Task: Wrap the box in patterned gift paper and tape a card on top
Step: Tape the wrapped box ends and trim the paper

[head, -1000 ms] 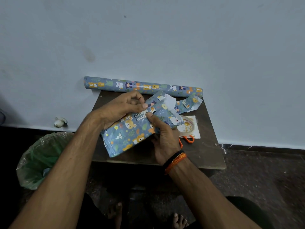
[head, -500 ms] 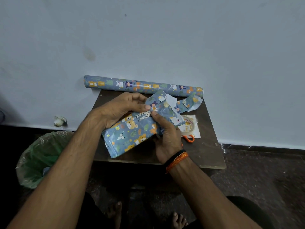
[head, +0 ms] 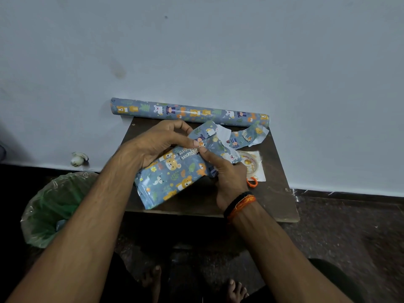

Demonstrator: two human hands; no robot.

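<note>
The box (head: 172, 178), already covered in the animal-print paper, is held tilted over the tabletop (head: 275, 200), its near corner low and its far end raised between both hands. The left hand (head: 153, 143) holds the far side, and its fingers (head: 185, 141) are closed on the loose end flap (head: 207, 134). The right hand (head: 227, 173) grips the right end from below, with the thumb pressed on the paper seam.

The step in hand seems to be folding this open end. To do it well, I would press the side flaps flat against the box first, make sharp creases along the edges, then pull the last flap tight before taping, so no white inside shows.

The card (head: 253, 165) lies on the tabletop just beside the right hand, with orange scissors (head: 252, 182) partly under it. The roll (head: 190, 112) rests against the wall, and a scrap (head: 249, 136) lies near it.
</note>
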